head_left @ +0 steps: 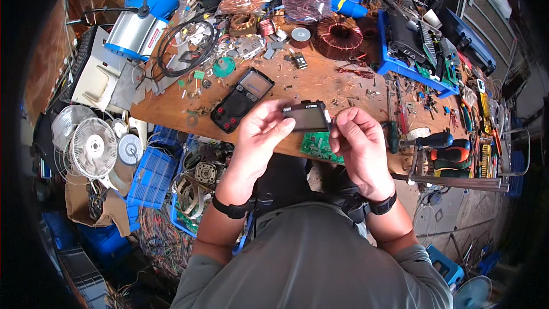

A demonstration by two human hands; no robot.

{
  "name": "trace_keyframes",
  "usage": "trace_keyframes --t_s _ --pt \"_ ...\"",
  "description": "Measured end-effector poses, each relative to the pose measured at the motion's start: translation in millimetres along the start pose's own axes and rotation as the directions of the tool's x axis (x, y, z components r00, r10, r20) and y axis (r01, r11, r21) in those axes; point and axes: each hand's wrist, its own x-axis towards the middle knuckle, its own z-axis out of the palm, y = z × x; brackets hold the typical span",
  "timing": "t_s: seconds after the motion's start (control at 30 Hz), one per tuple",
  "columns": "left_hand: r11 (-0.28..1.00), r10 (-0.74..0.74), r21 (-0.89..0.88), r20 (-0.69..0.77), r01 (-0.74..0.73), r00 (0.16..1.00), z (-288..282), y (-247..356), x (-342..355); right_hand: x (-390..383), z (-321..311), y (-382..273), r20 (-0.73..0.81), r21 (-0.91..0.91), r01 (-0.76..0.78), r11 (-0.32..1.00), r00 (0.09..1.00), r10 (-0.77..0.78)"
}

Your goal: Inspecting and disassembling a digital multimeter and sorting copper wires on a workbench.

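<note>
My left hand grips a small dark display panel by its left end, thumb on top. The panel is held above the bench's near edge. At the panel's right edge, the fingers of my right hand are pinched together; what lies between them is hidden. Beneath the panel a green circuit board lies partly covered. Left of my left hand, the black front case of a multimeter rests on the wood, with a window frame, a round dial and red jacks.
A large copper-wound toroid stands at the back of the littered workbench. Right of it is a blue tray of electronic parts. Several screwdrivers fill a rack at the near right. A black cable coil lies back left.
</note>
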Motion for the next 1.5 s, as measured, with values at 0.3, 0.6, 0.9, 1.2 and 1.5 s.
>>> trace_keyframes --t_s 0.3,0.6,0.9,1.2,1.5 --pt "0.994 0.076 0.078 -0.048 -0.073 0.996 13.3 14.1 -8.4 3.9 -20.0 -7.0 0.028 0.094 -0.066 0.993 0.998 0.064" --pt "0.95 0.148 0.285 -0.046 -0.129 0.988 22.2 23.3 -14.9 0.2 -39.4 -9.8 0.047 -0.175 -0.048 0.983 0.997 0.057" --pt "0.959 0.108 0.267 -0.041 -0.094 0.993 23.8 20.8 -13.6 -6.4 -26.8 -25.2 0.148 -0.236 -0.063 0.97 0.984 0.1" --pt "0.942 0.115 0.316 0.019 -0.115 0.993 27.8 20.5 -19.9 -6.7 -37.9 -19.9 0.14 -0.244 -0.027 0.969 0.988 0.063" --pt "0.988 0.016 0.155 0.031 -0.021 0.999 25.7 16.2 -17.2 -13.4 -46.1 -20.5 0.076 0.033 -0.194 0.98 0.979 0.191"
